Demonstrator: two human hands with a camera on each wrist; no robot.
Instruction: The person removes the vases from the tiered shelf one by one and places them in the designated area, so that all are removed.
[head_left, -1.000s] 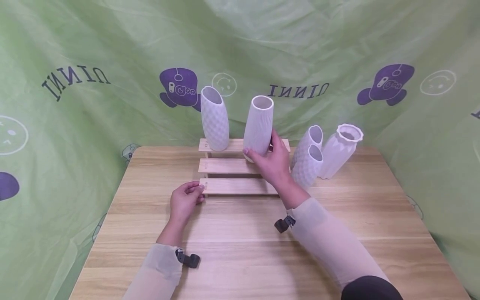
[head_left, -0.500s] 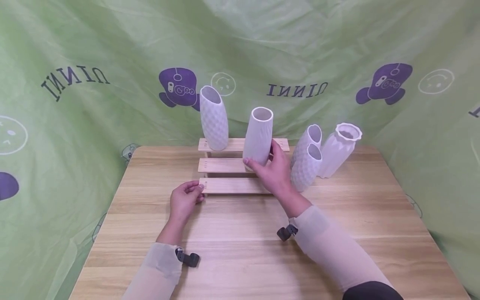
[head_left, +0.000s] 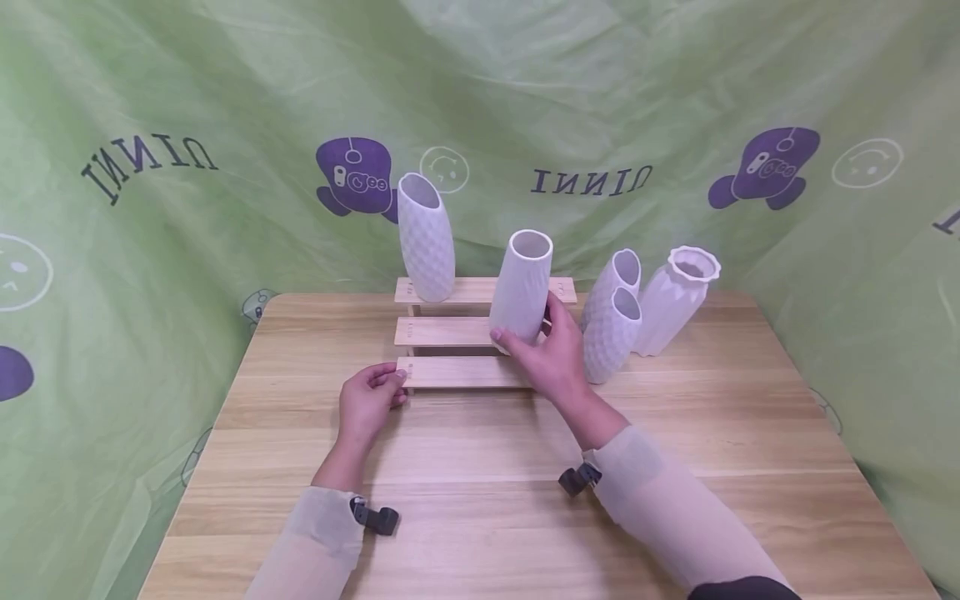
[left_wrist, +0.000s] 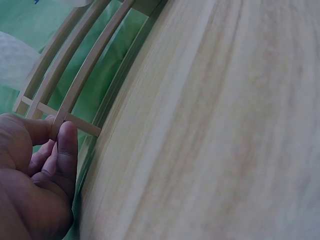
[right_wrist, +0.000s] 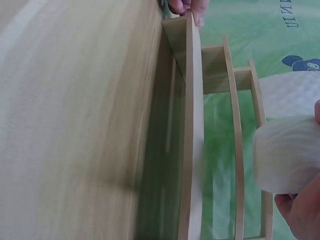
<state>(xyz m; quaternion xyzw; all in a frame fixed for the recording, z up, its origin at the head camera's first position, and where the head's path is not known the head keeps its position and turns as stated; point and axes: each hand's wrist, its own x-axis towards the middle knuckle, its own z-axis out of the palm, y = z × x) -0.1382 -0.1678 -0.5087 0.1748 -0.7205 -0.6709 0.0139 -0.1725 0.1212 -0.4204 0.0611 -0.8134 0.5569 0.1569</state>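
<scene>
In the head view my right hand (head_left: 551,350) grips a white vase (head_left: 522,287) with a round mouth, thumb in front and fingers behind. The vase is nearly upright at the middle step of a three-step wooden stand (head_left: 442,332). In the right wrist view its base (right_wrist: 267,160) shows a gap from the middle slat (right_wrist: 236,135). My left hand (head_left: 369,406) pinches the left end of the lowest slat (left_wrist: 75,90) between thumb and fingers. Another white vase (head_left: 427,242), dimpled and slant-mouthed, stands on the top step at the left.
Right of the stand, two dimpled white vases (head_left: 611,337) stand close together on the wooden table (head_left: 480,517). Beside them is a white vase with a scalloped rim (head_left: 675,304). A green printed cloth (head_left: 480,100) hangs behind and at the sides.
My right hand has lowered the vase from the height of the top step toward the middle step, bringing it slightly nearer. My left hand has stayed on the lowest slat.
</scene>
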